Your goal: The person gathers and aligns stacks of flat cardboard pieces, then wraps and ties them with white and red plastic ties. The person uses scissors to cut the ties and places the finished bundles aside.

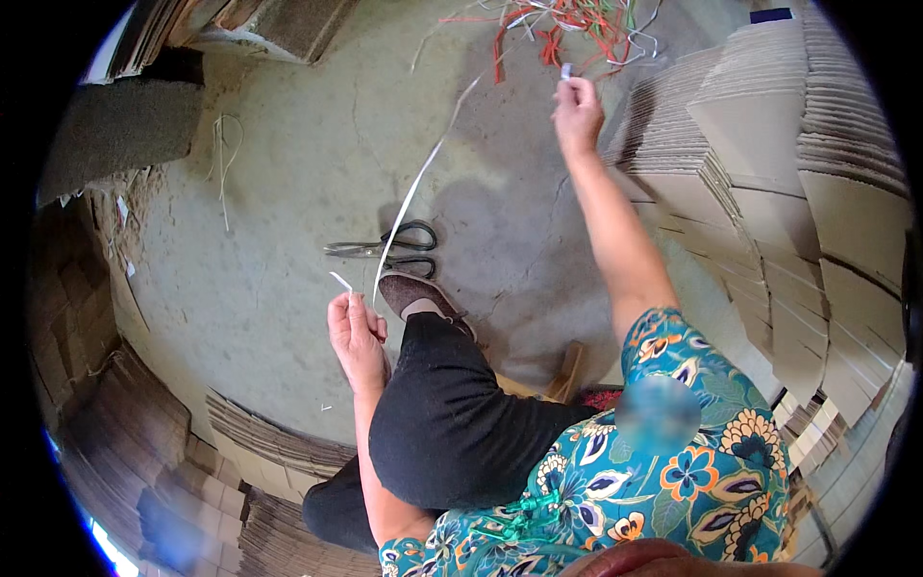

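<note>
My left hand (356,335) is pinched closed on a white strap, whose short end pokes out above the fingers. From beside that hand a long white strap (415,188) curves up and away over the floor; whether it is the same piece I cannot tell. With my right arm stretched far forward, my right hand (579,113) closes on a small white strip (565,71), slightly blurred. Just past it lies a tangle of red, white and green straps (586,29). Black-handled scissors (411,266) rest on the floor by my shoe (415,293), and the long strap passes across them.
Stacked cardboard sheets (750,125) rise along the right side. More cardboard piles (125,404) stand at the lower left, and a dark stack (125,130) at the upper left. A thin pale string (224,173) lies on the concrete floor (298,212). Some wood (567,370) shows beside my leg.
</note>
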Demonstrator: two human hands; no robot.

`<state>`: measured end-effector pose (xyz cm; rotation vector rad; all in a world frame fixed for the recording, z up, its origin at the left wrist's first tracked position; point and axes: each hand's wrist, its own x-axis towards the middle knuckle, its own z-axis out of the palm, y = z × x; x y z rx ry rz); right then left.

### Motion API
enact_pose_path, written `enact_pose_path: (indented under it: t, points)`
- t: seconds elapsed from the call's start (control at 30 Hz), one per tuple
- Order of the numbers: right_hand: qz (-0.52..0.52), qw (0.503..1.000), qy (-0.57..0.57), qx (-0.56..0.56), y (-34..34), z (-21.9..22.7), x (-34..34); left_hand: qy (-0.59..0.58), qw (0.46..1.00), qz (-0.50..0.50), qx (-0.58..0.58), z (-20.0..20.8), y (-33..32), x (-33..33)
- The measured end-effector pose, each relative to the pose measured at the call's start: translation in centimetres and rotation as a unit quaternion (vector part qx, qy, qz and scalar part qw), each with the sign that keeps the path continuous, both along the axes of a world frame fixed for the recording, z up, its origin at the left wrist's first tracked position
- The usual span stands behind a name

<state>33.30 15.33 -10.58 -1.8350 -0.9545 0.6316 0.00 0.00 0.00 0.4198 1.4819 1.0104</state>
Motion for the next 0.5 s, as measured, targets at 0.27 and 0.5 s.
enact_pose_path:
  t: [0.27,0.5]
  points:
    - [0.364,0.921,0.064,0.126,-7.8,9.0,-15.7,-0.084,0.995,-0.034,0.038,2.3,4.3,3.1]
    - [0.456,0.875,0.069,0.146,-11.2,6.4,-18.2,-0.199,0.97,0.073,0.123,0.5,1.1,0.0]
